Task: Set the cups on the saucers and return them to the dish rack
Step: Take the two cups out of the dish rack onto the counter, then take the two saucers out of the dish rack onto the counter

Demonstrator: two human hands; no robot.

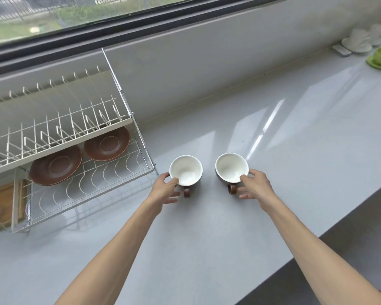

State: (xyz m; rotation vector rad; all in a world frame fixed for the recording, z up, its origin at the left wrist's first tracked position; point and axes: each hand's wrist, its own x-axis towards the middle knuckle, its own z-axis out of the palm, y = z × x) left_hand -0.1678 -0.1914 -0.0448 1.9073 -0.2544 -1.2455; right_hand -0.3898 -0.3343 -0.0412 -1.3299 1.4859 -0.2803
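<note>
- Across the pale table (207, 227), the dish rack (59, 137) sits at about nine to ten o'clock from the two cups, just beside the left one; its lower wire shelf carries both brown saucers, and its long side runs left to right along the wall.
- Near saucer (56, 165) lies flat at nine o'clock from the left cup; far saucer (107, 143) lies at about ten o'clock, partly under the upper shelf. Both are well within the left arm's side, so the left hand is the nearer one to the rack.
- Left cup (185, 170) stands upright on the table, mouth up, its brown handle pointing to six o'clock, toward the person.
- Right cup (231, 169) stands upright at three o'clock from the first, apart from it, with its handle also at six o'clock.
- Left hand (165, 188) has its grip half closed round the left cup's near-left rim, thumb on the lip, with the other fingers spread beside the handle; whether it bears any weight I cannot tell.
- Right hand (254, 186) likewise grips the right cup's near-right rim, thumb on the edge, fingers curled toward the handle.
- Judging from this, each cup must travel leftward toward nine o'clock, the right one farther.
</note>
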